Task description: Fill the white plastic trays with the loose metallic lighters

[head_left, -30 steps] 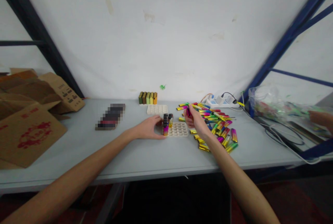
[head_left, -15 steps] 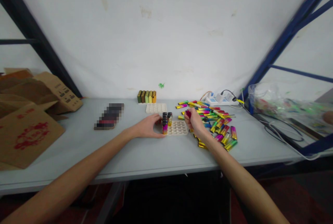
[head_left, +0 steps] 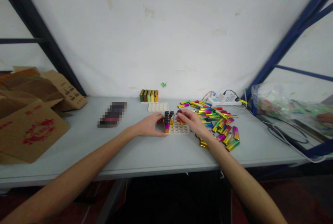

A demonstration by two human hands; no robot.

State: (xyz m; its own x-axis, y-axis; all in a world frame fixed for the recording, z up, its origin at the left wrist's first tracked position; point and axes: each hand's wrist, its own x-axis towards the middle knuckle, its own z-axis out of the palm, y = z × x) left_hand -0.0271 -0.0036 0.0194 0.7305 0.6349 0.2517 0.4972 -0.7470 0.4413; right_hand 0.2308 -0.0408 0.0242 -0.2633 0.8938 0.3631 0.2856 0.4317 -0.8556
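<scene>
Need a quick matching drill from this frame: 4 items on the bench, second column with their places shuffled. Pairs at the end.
1. loose lighters
2. power strip
3. cardboard boxes
4. spare tray

a. far left of the table
b. by the wall, behind the tray in use
c. right of the right hand
d. by the wall, behind the lighter pile

Pairs: 1-c, 2-d, 3-a, 4-b

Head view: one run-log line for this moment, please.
left hand: steadies tray | right hand: holds lighter over tray | loose lighters: right
</scene>
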